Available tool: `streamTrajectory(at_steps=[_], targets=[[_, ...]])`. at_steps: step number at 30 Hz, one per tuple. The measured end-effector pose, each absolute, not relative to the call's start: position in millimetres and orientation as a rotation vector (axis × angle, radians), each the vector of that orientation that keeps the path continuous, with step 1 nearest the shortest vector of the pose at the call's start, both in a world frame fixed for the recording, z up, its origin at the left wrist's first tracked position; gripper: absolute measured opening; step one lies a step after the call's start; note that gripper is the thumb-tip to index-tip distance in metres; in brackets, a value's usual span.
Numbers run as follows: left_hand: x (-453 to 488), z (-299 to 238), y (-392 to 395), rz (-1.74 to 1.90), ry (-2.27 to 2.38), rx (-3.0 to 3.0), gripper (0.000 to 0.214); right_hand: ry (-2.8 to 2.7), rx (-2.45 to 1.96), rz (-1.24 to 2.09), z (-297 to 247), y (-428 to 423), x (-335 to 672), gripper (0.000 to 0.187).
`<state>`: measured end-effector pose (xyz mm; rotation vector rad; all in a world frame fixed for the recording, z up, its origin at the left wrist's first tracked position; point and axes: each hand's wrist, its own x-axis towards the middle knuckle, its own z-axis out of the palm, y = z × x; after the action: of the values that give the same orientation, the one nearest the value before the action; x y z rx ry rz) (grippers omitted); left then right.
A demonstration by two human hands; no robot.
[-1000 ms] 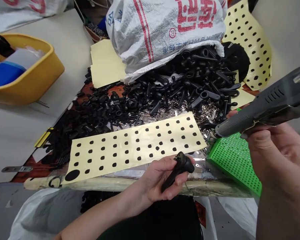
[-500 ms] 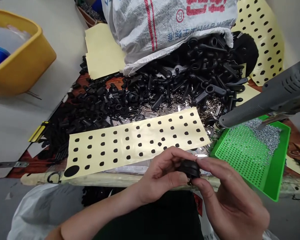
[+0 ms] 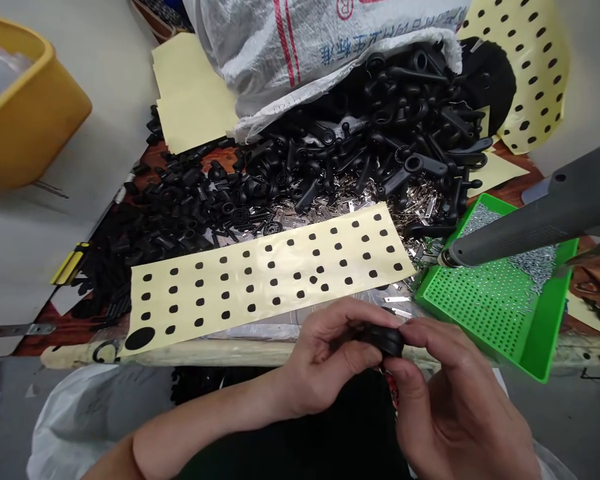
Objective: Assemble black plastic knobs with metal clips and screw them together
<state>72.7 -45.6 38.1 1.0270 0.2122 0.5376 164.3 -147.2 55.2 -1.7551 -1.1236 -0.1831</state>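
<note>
Between my two hands, just over the front edge of the bench, is a rounded black plastic part. My left hand pinches it from the left, thumb in front and fingers behind. My right hand grips its right side between thumb and forefinger. The fingers cover much of the part, so its full shape is hidden. Behind the hands lies a cream sheet with rows of black stick-on dots and one large black disc at its left corner.
A pile of black plastic handles, small black parts and metal strips lies behind the sheet. To the right, a grey power screwdriver reaches over a green tray of screws. A white woven sack and a yellow bin stand farther back.
The camera view has shifted slightly, and the screwdriver shows lower in it. Both hands keep their hold on the black part, which appears turned a little.
</note>
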Motion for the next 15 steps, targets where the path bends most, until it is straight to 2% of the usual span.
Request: streamTrajectory(at_steps=[10, 15], targets=[[83, 36, -49, 0.396, 0.301, 0.649, 0.018, -1.111, -1.708, -0.027, 49, -153, 170, 0.02], [84, 33, -47, 0.316, 0.358, 0.484, 0.021, -1.22, -1.733, -0.062, 51, -153, 171, 0.03]])
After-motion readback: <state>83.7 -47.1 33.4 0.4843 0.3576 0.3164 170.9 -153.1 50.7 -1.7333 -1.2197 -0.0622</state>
